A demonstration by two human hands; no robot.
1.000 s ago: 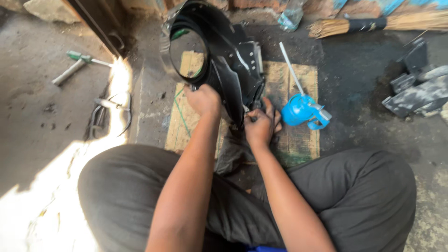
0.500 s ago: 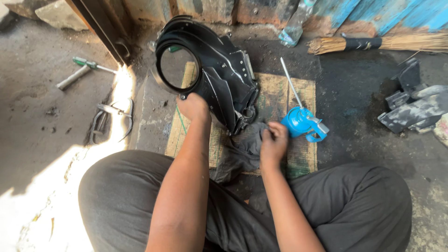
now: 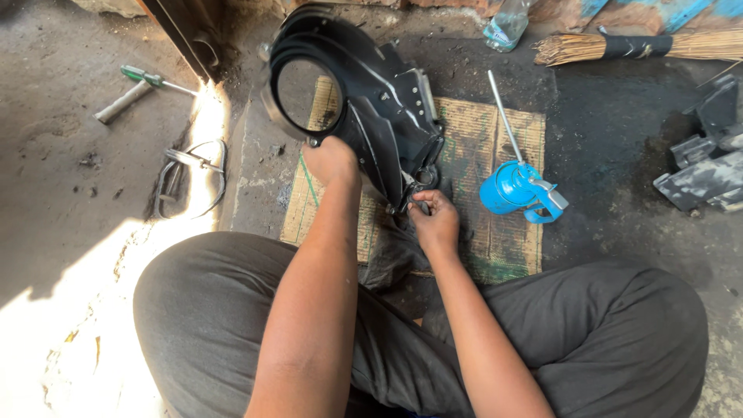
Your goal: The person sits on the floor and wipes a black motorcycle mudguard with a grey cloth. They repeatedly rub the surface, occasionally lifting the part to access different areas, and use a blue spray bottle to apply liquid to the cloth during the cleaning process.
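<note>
A large black plastic housing with a round opening stands tilted on a woven mat in front of my crossed legs. My left hand grips its lower rim just under the round opening. My right hand is at the housing's bottom right corner, fingers pinched around a small metal part there; the part itself is mostly hidden. A dark rag lies under my right wrist.
A blue oil can with a long spout stands on the mat to the right. A broom and a plastic bottle lie at the back. Grey-black parts sit far right. A green-handled screwdriver and wire loop lie left.
My right hand moved from beside the oil can back to the housing's lower corner. The housing tilted slightly and my left hand stayed on its rim.
</note>
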